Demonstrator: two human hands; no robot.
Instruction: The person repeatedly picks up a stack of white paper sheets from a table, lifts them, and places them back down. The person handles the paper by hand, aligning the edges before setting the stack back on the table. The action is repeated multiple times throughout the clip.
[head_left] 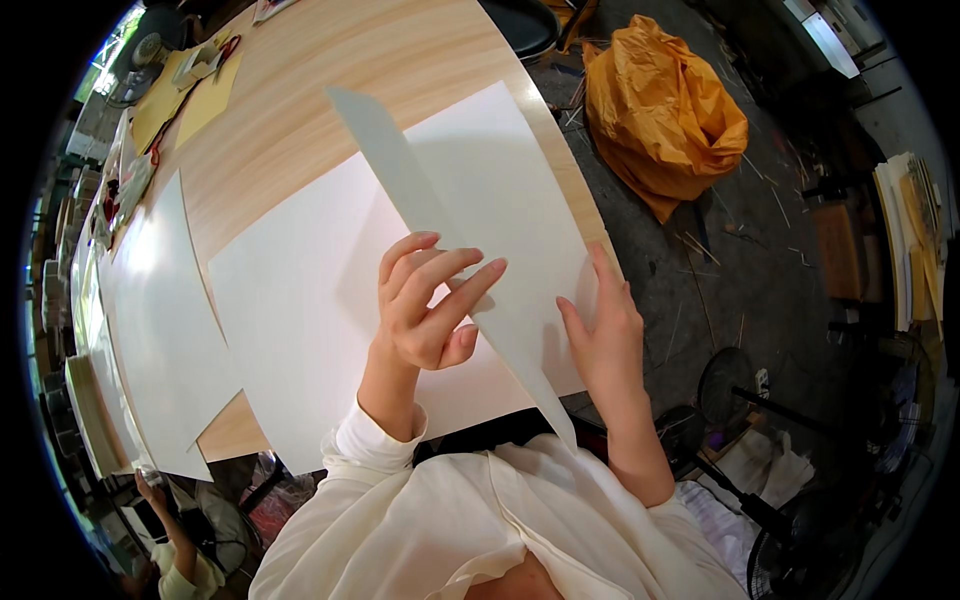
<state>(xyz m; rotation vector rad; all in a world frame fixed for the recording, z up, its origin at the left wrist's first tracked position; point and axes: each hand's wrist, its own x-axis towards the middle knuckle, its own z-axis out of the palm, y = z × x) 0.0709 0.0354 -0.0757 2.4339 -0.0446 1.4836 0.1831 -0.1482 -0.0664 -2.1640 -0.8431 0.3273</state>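
A large white sheet (490, 160) of paper or thin card lies before me, with a long strip of it, or of a sheet on top, standing up as a slanted flap (400, 165). My left hand (425, 300) has the flap's edge between bent fingers and thumb, the fingertips over its upper face. Stretched fingers of my right hand (608, 335) lie on the sheet's right margin, thumb apart, close to the table's edge. Another white sheet (300, 290) spreads out underneath and to the left.
More white sheets (165, 310) cover the left of the wooden table (290, 110). Yellow card (210, 105) and red-handled scissors (229, 48) lie at the far left. An orange bag (660, 110) stands on the littered floor. Another person's arm (175, 520) shows at lower left.
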